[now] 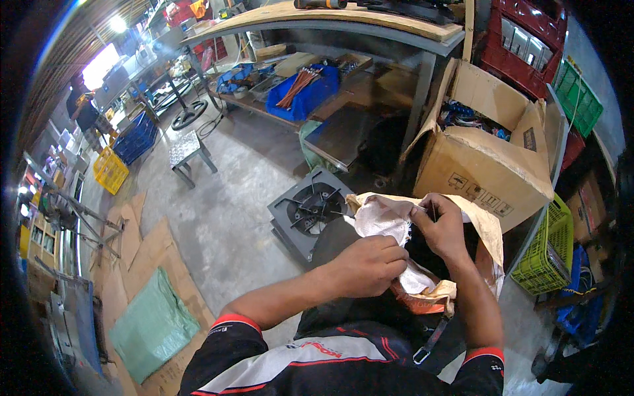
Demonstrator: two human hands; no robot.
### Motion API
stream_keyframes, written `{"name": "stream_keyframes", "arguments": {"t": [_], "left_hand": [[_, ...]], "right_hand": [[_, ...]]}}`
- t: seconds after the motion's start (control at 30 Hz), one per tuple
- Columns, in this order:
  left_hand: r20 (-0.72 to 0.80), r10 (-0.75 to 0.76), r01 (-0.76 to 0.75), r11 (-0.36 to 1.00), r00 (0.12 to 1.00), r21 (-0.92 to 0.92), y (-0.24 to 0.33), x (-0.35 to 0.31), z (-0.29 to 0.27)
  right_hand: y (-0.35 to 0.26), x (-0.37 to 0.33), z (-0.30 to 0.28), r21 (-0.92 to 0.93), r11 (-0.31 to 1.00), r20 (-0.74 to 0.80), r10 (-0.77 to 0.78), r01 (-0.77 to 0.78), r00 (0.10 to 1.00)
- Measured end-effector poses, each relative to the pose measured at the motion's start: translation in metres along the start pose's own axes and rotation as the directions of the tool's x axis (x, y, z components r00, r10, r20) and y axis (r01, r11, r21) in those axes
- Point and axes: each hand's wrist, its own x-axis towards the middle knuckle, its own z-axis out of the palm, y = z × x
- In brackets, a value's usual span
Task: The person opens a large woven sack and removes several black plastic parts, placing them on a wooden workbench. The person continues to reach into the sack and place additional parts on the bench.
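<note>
An open sack [383, 221] with a brown outer layer and a white woven lining rests over my lap, its mouth turned up and its inside dark. My left hand [370, 267] is closed, with thumb and fingers pinched at the near left part of the lining edge. Higher and to the right, my right hand [441, 224] pinches the far rim of the same sack, fingers curled. Whether something thin is also between the fingertips is too small to tell. Just left of the sack stands a grey gas burner [310, 211] on the floor.
At the right is a cardboard box [485, 165] of cables, with a yellow-green crate [545, 254] below it. A workbench [317, 30] with a blue bin [310, 92] stands ahead. A low metal stool [191, 152] and a green woven sack [155, 327] on flattened cardboard lie left.
</note>
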Motion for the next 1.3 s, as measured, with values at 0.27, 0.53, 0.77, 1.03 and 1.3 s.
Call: {"name": "stream_keyframes", "arguments": {"t": [0.27, 0.53, 0.77, 1.03, 1.3], "left_hand": [[0.18, -0.013, 0.007, 0.999, 0.983, 0.036, -0.002, 0.002, -0.021], [0.098, -0.084, 0.051, 0.952, 0.992, 0.301, -0.009, 0.029, -0.024], [0.123, 0.021, -0.055, 0.958, 0.992, 0.281, -0.024, 0.025, -0.022], [0.165, 0.169, -0.193, 0.971, 0.972, 0.145, -0.037, 0.003, -0.024], [0.195, 0.131, -0.156, 0.98, 0.972, 0.12, -0.036, 0.01, -0.037]], "right_hand": [[-0.007, -0.008, -0.007, 0.093, 0.995, 0.021, -0.046, 0.044, 0.999], [-0.003, 0.008, -0.013, 0.101, 0.991, -0.081, -0.075, 0.083, 0.994], [-0.01, 0.009, -0.01, -0.042, 0.993, -0.072, -0.114, 0.112, 0.991], [-0.013, 0.002, -0.018, -0.121, 0.981, 0.119, -0.14, 0.154, 0.983], [-0.031, -0.037, -0.068, -0.022, 0.991, 0.346, -0.118, 0.134, 0.931]]}}
